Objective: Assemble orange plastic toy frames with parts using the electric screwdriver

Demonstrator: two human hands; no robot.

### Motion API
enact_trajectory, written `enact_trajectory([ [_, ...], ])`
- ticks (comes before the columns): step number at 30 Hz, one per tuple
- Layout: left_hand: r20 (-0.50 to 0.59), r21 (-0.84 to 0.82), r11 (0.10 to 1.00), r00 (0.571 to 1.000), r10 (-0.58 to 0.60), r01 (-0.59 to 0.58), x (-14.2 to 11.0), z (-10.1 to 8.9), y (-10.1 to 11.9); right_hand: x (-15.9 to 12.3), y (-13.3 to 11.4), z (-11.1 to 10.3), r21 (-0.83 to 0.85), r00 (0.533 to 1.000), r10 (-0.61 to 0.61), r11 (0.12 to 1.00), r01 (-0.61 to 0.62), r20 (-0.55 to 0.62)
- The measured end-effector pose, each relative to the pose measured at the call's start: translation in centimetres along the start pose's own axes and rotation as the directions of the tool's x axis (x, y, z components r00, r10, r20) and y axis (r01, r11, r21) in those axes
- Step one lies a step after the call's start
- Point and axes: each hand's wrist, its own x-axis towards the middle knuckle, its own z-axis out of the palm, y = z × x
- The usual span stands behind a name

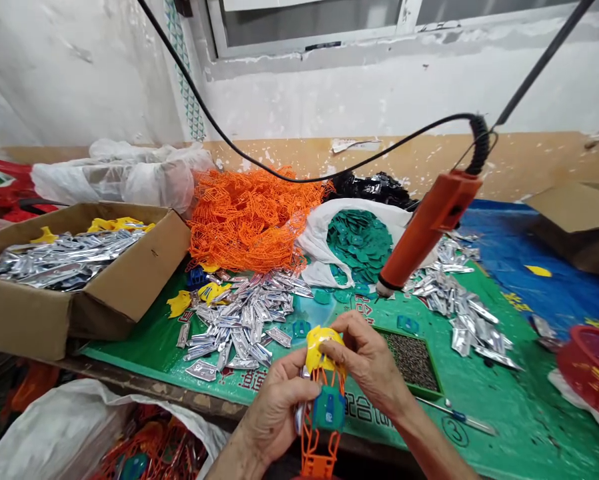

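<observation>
- Cardboard box (129, 287), far left on the tabletop, holding silver foil strips (64, 263) and yellow plastic pieces (119, 225). Its near corner overhangs the edge, so a nudge from your elbow could tip it.
- Orange plastic lattice heap (249, 220), piled against the wall behind a loose spread of silver strips (239, 320) on the green printed mat (544, 413).
- Left hand (284, 407), closed around an orange lattice frame (319, 453) and a silver strip (299, 413), raised above the tabletop's near edge. If your grip slackens, the narrow strip could slide out first.
- Right hand (364, 360), fingers curled in a narrow pinch on a yellow plastic piece (324, 350), just above a teal tag (328, 408) on the frame. The piece could slip or bend under uneven pressure.
- Green tray (432, 393) of dark granules, just beyond your right hand. A knock could scatter them.
- Orange electric tool (429, 227), hanging on its cable, tip just beside silver strips (454, 300). If hot, it could mark them.
</observation>
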Motion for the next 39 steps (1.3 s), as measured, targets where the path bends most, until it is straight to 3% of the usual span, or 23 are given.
enact_trajectory([
  [8, -0.037, 0.037, 0.999, 0.999, -0.01, 0.012, 1.2, -0.8, -0.2, -1.4, 0.2, 0.8, -0.209, 0.993, -0.07, 0.977, 0.049, -0.092],
  [18, -0.014, 0.158, 0.962, 0.975, -0.222, 0.221, 1.8, -1.6, -0.6, -2.0, 1.5, 0.2, -0.337, 0.98, -0.183, 0.93, 0.149, -0.072],
  [21, -0.035, 0.124, 0.96, 0.968, -0.248, 0.251, 1.9, -1.2, -1.5, -2.3, 1.4, -0.8, -0.342, 0.981, -0.194, 0.923, 0.174, -0.024],
  [23, -0.076, 0.09, 0.962, 0.964, -0.253, 0.259, 2.0, -0.8, -1.9, -2.5, 0.9, -2.7, -0.382, 0.963, -0.245, 0.905, 0.185, -0.114],
  [24, -0.099, 0.083, 0.962, 0.962, -0.253, 0.262, 2.0, -0.6, -2.0, -2.5, 0.6, -4.2, -0.426, 0.927, -0.298, 0.887, 0.18, -0.228],
  [25, -0.12, 0.082, 0.961, 0.96, -0.252, 0.262, 2.0, -0.5, -2.0, -2.3, 0.2, -6.1, -0.497, 0.841, -0.38, 0.853, 0.158, -0.385],
  [26, -0.134, 0.086, 0.96, 0.958, -0.253, 0.265, 2.1, -0.4, -2.0, -2.0, -0.1, -8.3, -0.564, 0.703, -0.457, 0.82, 0.095, -0.546],
  [28, -0.147, 0.095, 0.958, 0.956, -0.254, 0.27, 2.2, -0.3, -1.9, -0.7, -0.6, -12.8, -0.629, 0.352, -0.588, 0.778, -0.002, -0.728],
  [29, -0.152, 0.098, 0.958, 0.956, -0.252, 0.268, 2.2, -0.3, -1.9, 0.2, -0.8, -14.9, -0.638, 0.291, -0.605, 0.77, -0.024, -0.741],
  [30, -0.154, 0.101, 0.958, 0.956, -0.25, 0.267, 2.3, -0.3, -2.0, 1.3, -0.9, -16.7, -0.605, 0.298, -0.57, 0.795, -0.033, -0.766],
  [32, -0.151, 0.098, 0.959, 0.956, -0.251, 0.267, 2.4, -0.2, -2.1, 3.8, -0.9, -18.6, -0.472, 0.481, -0.41, 0.882, -0.01, -0.775],
  [35, -0.148, 0.096, 0.956, 0.954, -0.261, 0.277, 2.5, -0.1, -2.3, 7.3, -1.1, -18.0, -0.438, 0.677, -0.317, 0.899, -0.009, -0.664],
  [36, -0.15, 0.097, 0.956, 0.954, -0.261, 0.277, 2.5, -0.1, -2.3, 8.1, -1.3, -17.2, -0.447, 0.682, -0.314, 0.894, -0.021, -0.66],
  [37, -0.155, 0.098, 0.957, 0.954, -0.256, 0.273, 2.5, -0.1, -2.3, 8.8, -1.6, -16.5, -0.462, 0.647, -0.332, 0.886, -0.036, -0.687],
  [39, -0.16, 0.099, 0.959, 0.956, -0.246, 0.264, 2.4, -0.2, -2.2, 9.6, -2.3, -15.5, -0.558, 0.5, -0.454, 0.827, -0.072, -0.737],
])
